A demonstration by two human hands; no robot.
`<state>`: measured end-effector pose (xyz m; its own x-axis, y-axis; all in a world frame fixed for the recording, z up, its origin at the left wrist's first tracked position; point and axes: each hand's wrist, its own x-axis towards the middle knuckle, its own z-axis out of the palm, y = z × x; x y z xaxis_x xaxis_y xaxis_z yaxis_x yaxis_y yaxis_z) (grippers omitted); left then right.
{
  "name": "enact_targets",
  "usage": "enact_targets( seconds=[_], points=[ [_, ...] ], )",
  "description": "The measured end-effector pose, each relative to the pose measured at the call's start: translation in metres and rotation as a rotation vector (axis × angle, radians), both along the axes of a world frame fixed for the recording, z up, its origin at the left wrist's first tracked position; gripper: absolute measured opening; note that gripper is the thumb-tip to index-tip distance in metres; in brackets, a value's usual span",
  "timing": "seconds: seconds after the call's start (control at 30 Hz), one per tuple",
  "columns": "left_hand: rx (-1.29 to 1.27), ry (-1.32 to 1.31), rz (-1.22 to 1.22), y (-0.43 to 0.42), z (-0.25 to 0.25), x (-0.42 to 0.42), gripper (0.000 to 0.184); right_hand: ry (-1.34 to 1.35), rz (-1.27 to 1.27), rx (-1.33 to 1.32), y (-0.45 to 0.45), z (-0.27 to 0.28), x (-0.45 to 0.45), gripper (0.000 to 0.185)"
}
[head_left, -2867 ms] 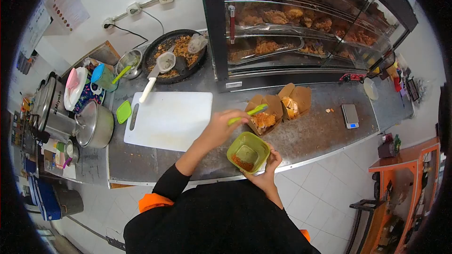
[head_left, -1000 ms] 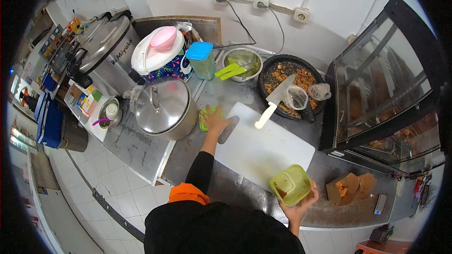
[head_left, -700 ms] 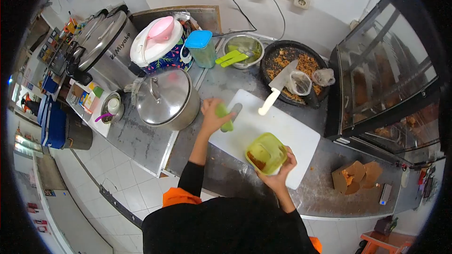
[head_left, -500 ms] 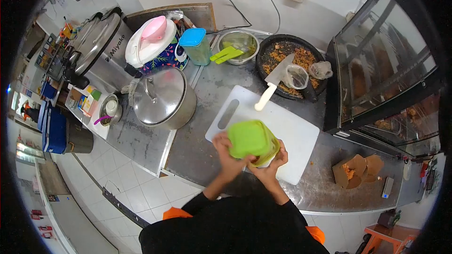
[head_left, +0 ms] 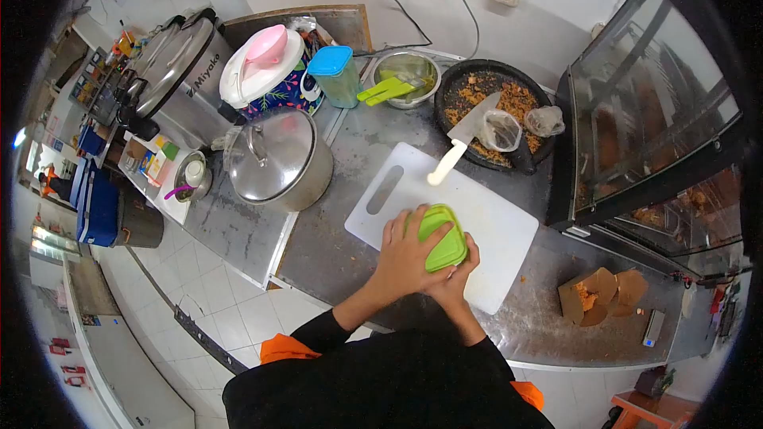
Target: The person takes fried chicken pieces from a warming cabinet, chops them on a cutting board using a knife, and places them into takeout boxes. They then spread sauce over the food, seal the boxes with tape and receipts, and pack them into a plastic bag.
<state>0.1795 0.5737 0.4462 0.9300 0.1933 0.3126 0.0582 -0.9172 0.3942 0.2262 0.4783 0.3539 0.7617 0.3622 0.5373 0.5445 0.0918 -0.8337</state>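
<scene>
A square green container with its bright green lid (head_left: 447, 243) on top is between my hands, over the white cutting board (head_left: 497, 230). My left hand (head_left: 404, 256) presses on the lid's left side, fingers bent over it. Around the container's right and lower side wraps my right hand (head_left: 461, 274). The container's inside is hidden by the lid and hands. Beyond them, a knife (head_left: 449, 163) lies with its white handle over the board and its blade on the rim of a black pan (head_left: 453, 83) holding brown crumbs.
A lidded steel pot (head_left: 278, 163), a large Miyako cooker (head_left: 179, 71) and a blue-lidded container (head_left: 335, 79) stand left. Near the wall is a metal bowl (head_left: 429, 87) with green utensils. At right are a glass display case (head_left: 644, 103), cardboard food boxes (head_left: 584, 302) and a small scale (head_left: 653, 327).
My left hand took the green lid from the counter left of the board and brought it onto the container. Earlier it held a green utensil over a food box. The view has turned left.
</scene>
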Motion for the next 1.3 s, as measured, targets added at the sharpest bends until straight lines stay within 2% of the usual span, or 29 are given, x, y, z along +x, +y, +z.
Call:
enact_targets(
  seconds=[0.07,0.23,0.33,0.47,0.6,0.67,0.7,0.77,0.8,0.83,0.97,1.03,1.1,1.13,1.2,1.23,1.27,1.3],
  points=[
    [0.030,0.056,0.251,-0.017,-0.001,-0.006,0.059,0.021,0.000,0.079,0.003,-0.004,-0.003,0.078],
    [0.122,0.027,0.355,-0.029,-0.009,-0.001,0.059,0.011,-0.059,0.099,0.006,-0.027,-0.003,0.066],
    [0.152,0.021,0.402,-0.031,-0.015,0.001,0.061,0.009,-0.026,0.029,0.002,-0.011,0.001,0.059],
    [0.131,0.034,0.452,-0.032,-0.012,0.003,0.063,0.090,0.044,0.081,0.003,-0.008,0.007,0.051],
    [0.132,-0.004,0.475,-0.026,-0.020,0.001,0.067,0.119,0.093,0.095,0.005,-0.006,0.010,0.050],
    [-0.046,-0.019,0.340,-0.015,-0.013,-0.008,0.069,0.025,0.087,0.052,0.011,0.001,0.010,0.057],
    [-0.029,-0.043,0.399,-0.008,-0.009,-0.017,0.069,0.007,0.147,0.071,0.021,0.006,0.008,0.057],
    [-0.229,-0.215,0.479,0.004,-0.001,-0.041,0.066,0.125,0.282,0.290,0.047,0.015,0.001,0.066],
    [-0.228,-0.234,0.537,0.011,0.004,-0.056,0.061,0.068,0.227,0.194,0.061,0.014,0.006,0.078],
    [-0.212,-0.254,0.613,0.019,0.005,-0.072,0.061,0.066,0.307,0.200,0.081,0.017,0.012,0.078],
    [-0.210,-0.221,0.797,0.043,-0.016,-0.139,0.047,0.026,0.229,0.098,0.175,0.022,0.038,0.089],
    [-0.328,-0.370,0.858,0.051,-0.030,-0.174,0.036,-0.080,0.255,0.082,0.204,0.014,0.050,0.088],
    [-0.222,-0.345,0.981,0.047,-0.043,-0.207,0.029,0.015,0.284,-0.071,0.217,0.016,0.053,0.089],
    [-0.272,-0.358,1.036,0.044,-0.053,-0.223,0.028,-0.051,0.280,-0.006,0.220,0.015,0.055,0.093],
    [-0.328,-0.396,1.150,0.037,-0.063,-0.250,0.024,-0.410,0.066,0.082,0.219,0.024,0.063,0.094],
    [-0.338,-0.420,1.210,0.032,-0.063,-0.260,0.022,-0.486,0.046,0.135,0.222,0.017,0.083,0.094],
    [-0.314,-0.348,1.311,0.028,-0.073,-0.271,0.019,-0.505,0.054,0.251,0.227,0.036,0.087,0.081],
    [-0.296,-0.269,1.412,0.024,-0.080,-0.280,0.017,-0.550,0.078,0.195,0.235,0.058,0.097,0.075]
  ],
)
